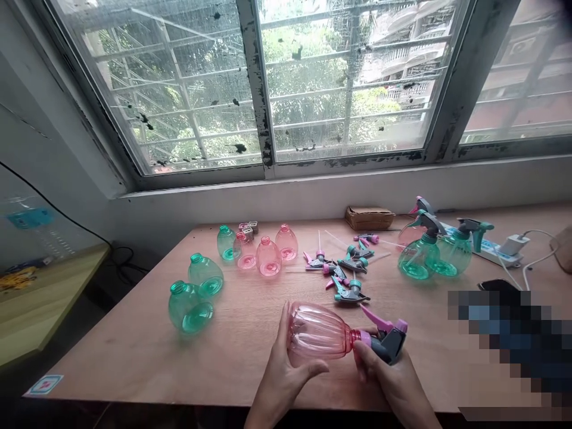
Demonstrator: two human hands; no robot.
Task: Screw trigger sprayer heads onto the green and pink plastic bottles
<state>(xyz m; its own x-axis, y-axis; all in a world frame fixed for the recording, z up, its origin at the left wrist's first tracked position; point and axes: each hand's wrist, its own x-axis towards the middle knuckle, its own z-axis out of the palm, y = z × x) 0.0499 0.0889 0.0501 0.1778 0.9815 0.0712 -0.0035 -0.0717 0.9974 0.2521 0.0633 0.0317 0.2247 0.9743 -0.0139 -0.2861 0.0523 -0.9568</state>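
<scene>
At the far left a lower yellow-topped side table [49, 286] stands apart from the pale wooden worktop [134, 351], with a dark gap between them. The worktop's near-left corner is bare board, the widest open room I have. Its near edge runs just under my hands.

Further in on the left lie three clear green plastic bottles [190, 307] without heads. Past them, three small clear pink plastic bottles [269, 256] stand near the far edge, below the window sill.

My left hand [281, 375] has its grip closed round the base of the ribbed pink plastic bottle [315, 333], thumb on top and fingers beneath. The bottle lies on its side at the near middle of the worktop, neck to the right; I cannot tell whether it touches the board. My right hand [393, 378] has its grip shut on the grey spray head with pink trigger [386, 339], seated at the bottle's neck.

Just beyond, a scatter of loose spray heads [344, 274] with dip tubes crowds the middle. To the right sit a brown cardboard box [369, 217], two assembled green spray bottles [417, 253], a white power strip [496, 253] with a charger plugged in, and a black phone [496, 285]. A blurred patch hides the near right.
</scene>
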